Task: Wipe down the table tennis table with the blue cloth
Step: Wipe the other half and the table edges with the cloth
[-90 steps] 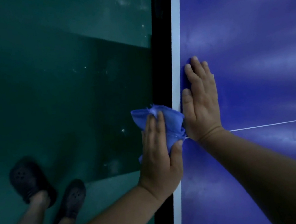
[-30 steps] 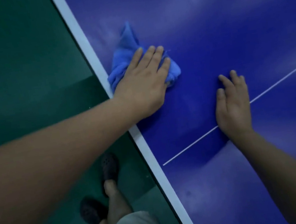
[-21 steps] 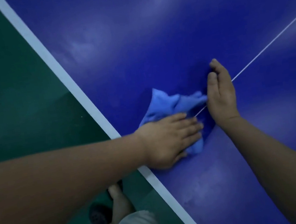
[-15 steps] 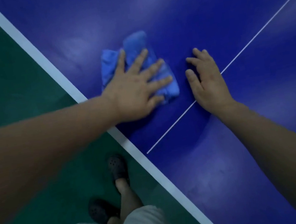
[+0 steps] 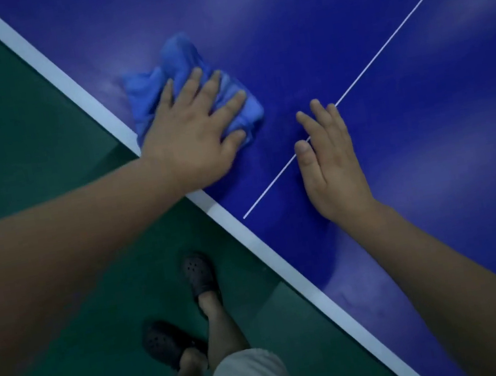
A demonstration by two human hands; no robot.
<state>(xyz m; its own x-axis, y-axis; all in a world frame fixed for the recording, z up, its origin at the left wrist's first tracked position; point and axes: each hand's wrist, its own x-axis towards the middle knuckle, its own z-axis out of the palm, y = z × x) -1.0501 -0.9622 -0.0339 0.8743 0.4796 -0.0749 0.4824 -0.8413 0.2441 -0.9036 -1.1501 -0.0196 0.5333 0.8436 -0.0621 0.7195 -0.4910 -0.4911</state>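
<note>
Left hand point(image 5: 191, 141) flat, fingers spread, pressing crumpled blue cloth point(image 5: 155, 92) on glossy blue table tennis table point(image 5: 345, 28); right hand point(image 5: 331, 172) flat nearby, holding nothing; black perforated clogs point(image 5: 200, 274) below.

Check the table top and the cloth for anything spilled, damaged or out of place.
Nothing stands out. The blue cloth lies bunched under the left hand, which presses it on the table near the white edge band. The right hand rests flat across the centre line. No spill or damage shows.

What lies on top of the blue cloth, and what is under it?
The left hand lies flat on the blue cloth, fingers spread, pressing it onto the table tennis table. The surface beneath the cloth is hidden.
</note>
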